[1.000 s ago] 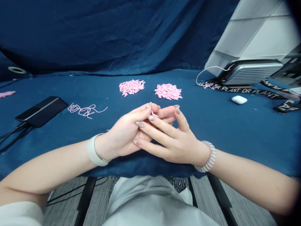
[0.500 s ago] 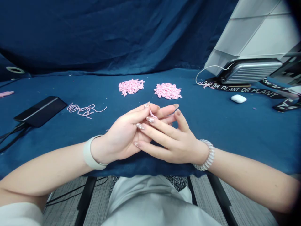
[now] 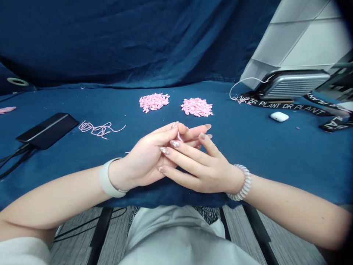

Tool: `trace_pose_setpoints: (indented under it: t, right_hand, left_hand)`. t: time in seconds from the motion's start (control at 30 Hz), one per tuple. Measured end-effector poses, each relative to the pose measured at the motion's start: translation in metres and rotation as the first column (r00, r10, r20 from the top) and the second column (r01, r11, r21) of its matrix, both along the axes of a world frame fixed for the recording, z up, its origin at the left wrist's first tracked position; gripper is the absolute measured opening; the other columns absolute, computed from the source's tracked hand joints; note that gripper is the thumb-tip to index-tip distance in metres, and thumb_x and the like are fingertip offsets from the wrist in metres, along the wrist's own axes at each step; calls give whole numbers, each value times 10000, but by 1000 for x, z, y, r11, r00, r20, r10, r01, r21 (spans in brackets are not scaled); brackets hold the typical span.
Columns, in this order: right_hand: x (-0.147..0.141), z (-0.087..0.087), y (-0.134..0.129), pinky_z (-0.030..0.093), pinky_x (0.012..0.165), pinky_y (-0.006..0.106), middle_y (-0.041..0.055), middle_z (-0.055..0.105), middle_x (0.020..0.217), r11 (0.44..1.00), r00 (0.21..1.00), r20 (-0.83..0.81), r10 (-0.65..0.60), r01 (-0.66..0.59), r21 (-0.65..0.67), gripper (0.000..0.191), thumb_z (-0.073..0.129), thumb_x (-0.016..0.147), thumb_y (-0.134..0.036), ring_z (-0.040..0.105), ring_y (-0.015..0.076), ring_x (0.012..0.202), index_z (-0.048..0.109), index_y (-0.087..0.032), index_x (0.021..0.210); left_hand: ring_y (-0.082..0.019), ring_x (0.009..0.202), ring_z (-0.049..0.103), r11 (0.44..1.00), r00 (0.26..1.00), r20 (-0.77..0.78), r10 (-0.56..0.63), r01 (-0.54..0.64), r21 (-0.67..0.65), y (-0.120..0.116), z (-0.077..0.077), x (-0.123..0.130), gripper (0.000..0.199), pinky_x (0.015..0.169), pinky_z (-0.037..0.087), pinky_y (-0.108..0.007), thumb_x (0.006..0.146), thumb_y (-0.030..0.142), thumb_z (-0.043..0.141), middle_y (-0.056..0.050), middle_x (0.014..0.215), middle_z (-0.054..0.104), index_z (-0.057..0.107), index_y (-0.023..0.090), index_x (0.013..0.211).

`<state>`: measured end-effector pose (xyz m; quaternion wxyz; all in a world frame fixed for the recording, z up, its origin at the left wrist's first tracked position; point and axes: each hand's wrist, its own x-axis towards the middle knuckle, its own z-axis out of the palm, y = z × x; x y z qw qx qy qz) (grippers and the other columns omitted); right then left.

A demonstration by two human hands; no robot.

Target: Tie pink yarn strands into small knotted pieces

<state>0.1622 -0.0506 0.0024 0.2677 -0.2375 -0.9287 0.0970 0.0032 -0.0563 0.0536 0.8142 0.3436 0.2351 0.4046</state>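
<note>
My left hand [image 3: 143, 163] and right hand [image 3: 205, 171] met, fingers [image 3: 187, 151] overlapping around a short pink strand [image 3: 179, 137]; I could not confirm a clamp. A pink pile [image 3: 153, 102] and second pile [image 3: 196, 107] lay ahead of my fingertips, a pink cord [image 3: 99, 129] ahead-left.

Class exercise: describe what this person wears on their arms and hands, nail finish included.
A plain cream band circles the left wrist, and a translucent coiled spiral bracelet circles the right. The long almond-shaped nails have a glossy pale polish with a metallic sheen. A white sleeve shows at the left arm.
</note>
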Motion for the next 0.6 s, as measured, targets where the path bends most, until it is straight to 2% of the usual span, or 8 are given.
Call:
trace_pose_setpoints:
  t: [0.1, 0.3, 0.5, 0.6]
  right_hand:
    - [0, 0, 0, 345, 1103, 394, -145, 573, 1237, 998, 998, -34, 48, -50, -41, 343, 489, 891, -275, 461, 174, 1256, 507, -436, 1193]
    - [0, -1, 1, 254, 1159, 329, -189, 463, 1344, 986, 987, 21, 160, -161, 50, 374, 432, 922, -243, 383, 131, 1310, 473, -458, 1226]
    - [1, -1, 1, 323, 1129, 331, -175, 552, 1254, 992, 992, 52, 111, -107, -70, 389, 474, 899, -275, 451, 129, 1252, 460, -462, 1239]
    - [1, -2, 1, 353, 1104, 336, -171, 569, 1231, 993, 994, 42, 99, -96, -72, 380, 480, 894, -299, 475, 139, 1229, 462, -470, 1233]
  left_hand:
    - [-205, 1199, 512, 999, 999, -2, -32, 32, 41, -1, 0, -2, 244, 1087, 299, -365, 910, 219, 421, -61, 1139, 645, 589, 155, 744]
    - [-205, 1196, 515, 996, 997, 1, -76, 75, 47, -6, 3, -2, 230, 1076, 312, -364, 904, 200, 428, -55, 1154, 643, 569, 159, 727]
    - [-220, 1180, 530, 992, 993, 4, -114, 113, 60, -5, 5, -3, 205, 1056, 340, -371, 894, 193, 447, -66, 1146, 650, 562, 157, 729]
    - [-223, 1160, 547, 992, 994, 0, -106, 106, 65, -6, 5, -3, 190, 1053, 341, -380, 886, 194, 461, -75, 1142, 653, 561, 157, 729]
